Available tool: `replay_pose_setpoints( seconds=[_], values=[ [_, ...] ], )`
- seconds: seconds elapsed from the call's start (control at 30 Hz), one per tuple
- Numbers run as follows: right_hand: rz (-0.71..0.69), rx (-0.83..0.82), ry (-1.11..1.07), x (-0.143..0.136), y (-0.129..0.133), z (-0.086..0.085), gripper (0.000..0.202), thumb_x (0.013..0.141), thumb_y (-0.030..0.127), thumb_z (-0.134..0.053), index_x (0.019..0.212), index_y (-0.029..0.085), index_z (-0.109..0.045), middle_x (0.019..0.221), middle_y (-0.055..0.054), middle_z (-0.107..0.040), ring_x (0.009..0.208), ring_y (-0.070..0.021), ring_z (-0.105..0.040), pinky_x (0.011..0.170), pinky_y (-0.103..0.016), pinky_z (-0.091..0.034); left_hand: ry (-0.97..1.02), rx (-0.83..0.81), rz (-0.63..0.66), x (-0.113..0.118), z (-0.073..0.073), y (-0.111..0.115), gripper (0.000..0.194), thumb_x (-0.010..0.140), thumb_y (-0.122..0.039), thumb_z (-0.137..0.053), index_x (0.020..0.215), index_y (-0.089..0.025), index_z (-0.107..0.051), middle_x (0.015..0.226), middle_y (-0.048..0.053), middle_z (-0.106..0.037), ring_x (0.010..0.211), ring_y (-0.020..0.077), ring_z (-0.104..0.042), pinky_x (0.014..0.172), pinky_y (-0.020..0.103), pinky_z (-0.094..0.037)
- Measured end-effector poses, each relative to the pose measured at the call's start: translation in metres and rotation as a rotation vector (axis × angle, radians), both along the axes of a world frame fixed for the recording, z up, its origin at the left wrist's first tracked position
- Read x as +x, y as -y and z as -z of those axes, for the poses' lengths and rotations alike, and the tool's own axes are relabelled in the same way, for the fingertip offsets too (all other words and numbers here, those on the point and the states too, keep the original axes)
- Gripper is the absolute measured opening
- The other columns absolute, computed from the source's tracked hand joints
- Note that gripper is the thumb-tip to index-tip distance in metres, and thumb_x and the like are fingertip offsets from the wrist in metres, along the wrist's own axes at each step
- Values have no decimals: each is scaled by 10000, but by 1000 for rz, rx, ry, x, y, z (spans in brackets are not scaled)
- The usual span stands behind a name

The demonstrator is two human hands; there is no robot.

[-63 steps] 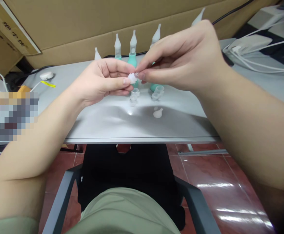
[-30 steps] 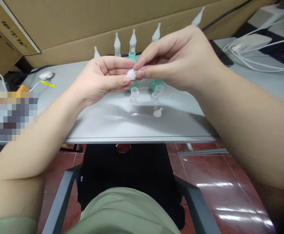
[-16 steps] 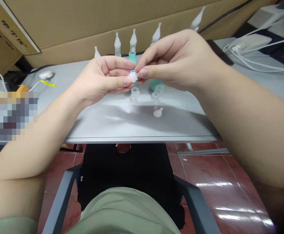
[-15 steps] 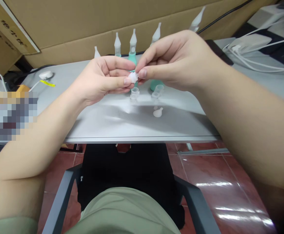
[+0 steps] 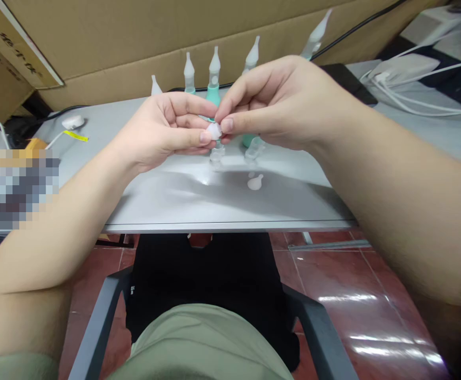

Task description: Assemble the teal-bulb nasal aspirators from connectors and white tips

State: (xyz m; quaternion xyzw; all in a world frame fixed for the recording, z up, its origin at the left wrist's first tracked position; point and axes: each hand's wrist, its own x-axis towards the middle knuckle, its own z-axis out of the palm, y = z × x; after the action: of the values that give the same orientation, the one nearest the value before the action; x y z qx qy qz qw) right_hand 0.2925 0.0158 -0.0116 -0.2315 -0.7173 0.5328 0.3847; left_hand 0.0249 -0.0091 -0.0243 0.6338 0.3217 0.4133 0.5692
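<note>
From beside the chair, I saw both bare hands meeting in the air above the grey table (image 5: 155, 208), with a small white piece (image 5: 214, 131) between them. The left hand (image 5: 163, 124) had its thumb pressed on the near side of the piece and its fingers, loosely curled, behind it; this seemed to be the steadying grip, with the palm left half open. The right hand (image 5: 281, 103) came in from the other side with thumb and forefinger drawn to a narrow pinch on the piece's right end, probably because something so small left room only for fingertips. The piece sat so high, I judged, to clear the parts below and bring it nearer the eyes. It was stubby, and its long axis, as far as I could judge, ran sideways from one hand to the other; the fingertips covered its ends, so I could not tell which way it pointed. Beneath lay a clear part (image 5: 217, 155), a second clear part (image 5: 255, 150) to its right, and a drop-shaped white piece (image 5: 255, 182) nearer the table's front edge, its narrow tip pointing right and away. Behind the hands, pointed white nozzles (image 5: 214, 66) rose, one above a green bulb (image 5: 213, 95).
</note>
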Motion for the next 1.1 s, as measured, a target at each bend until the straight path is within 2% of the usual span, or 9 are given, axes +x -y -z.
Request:
replay_pose_setpoints(
  seconds=[0.1, 0.27, 0.53, 0.77, 0.97, 1.1],
  values=[
    [-30, -57, -46, -3, -1, 1, 232, 931, -37, -996, 882, 188, -972, 803, -35, -866, 742, -144, -811, 774, -226, -717, -3, 24, -6, -1, 3, -2, 506, 815, -252, -1256, 1211, -208, -944, 996, -7, -972, 1070, 350, -1034, 1009, 459, -908],
    [-23, -77, -66, -5, 4, -1, 302, 939, -102, -953, 859, 188, -976, 800, -30, -881, 736, -127, -826, 736, -174, -701, 13, 14, -29, 1, 1, 2, 462, 796, -244, -1250, 1166, -209, -976, 987, -3, -979, 1042, 322, -1034, 965, 399, -900],
    [44, 7, 0, -4, 3, -1, 352, 952, -92, -945, 828, 236, -985, 826, -20, -907, 770, -131, -866, 770, -175, -728, -11, 49, -30, -1, 1, 2, 658, 730, -471, -1341, 1192, -189, -967, 1036, 50, -991, 1067, 351, -1025, 979, 417, -883],
    [67, 101, -7, -5, 6, -3, 427, 943, -152, -936, 808, 252, -970, 836, 4, -913, 765, -115, -880, 766, -153, -724, -2, 16, -34, 0, -4, 7, 569, 723, -414, -1343, 1116, -203, -988, 1042, 42, -999, 1007, 288, -1019, 918, 345, -872],
    [55, 127, 37, -2, 6, -4, 403, 989, -97, -932, 836, 273, -981, 848, 26, -915, 805, -115, -883, 792, -154, -728, -6, -7, -44, 0, -7, 8, 532, 777, -344, -1308, 1157, -190, -970, 1007, 30, -987, 1012, 292, -1023, 969, 376, -883],
    [28, 123, 45, -2, 3, 0, 380, 1010, -79, -931, 847, 262, -974, 839, 18, -910, 797, -112, -875, 762, -148, -706, -32, 0, -30, -1, -4, 7, 584, 782, -386, -1317, 1200, -189, -959, 1046, 45, -996, 1071, 313, -1021, 1012, 396, -876]
  ],
)
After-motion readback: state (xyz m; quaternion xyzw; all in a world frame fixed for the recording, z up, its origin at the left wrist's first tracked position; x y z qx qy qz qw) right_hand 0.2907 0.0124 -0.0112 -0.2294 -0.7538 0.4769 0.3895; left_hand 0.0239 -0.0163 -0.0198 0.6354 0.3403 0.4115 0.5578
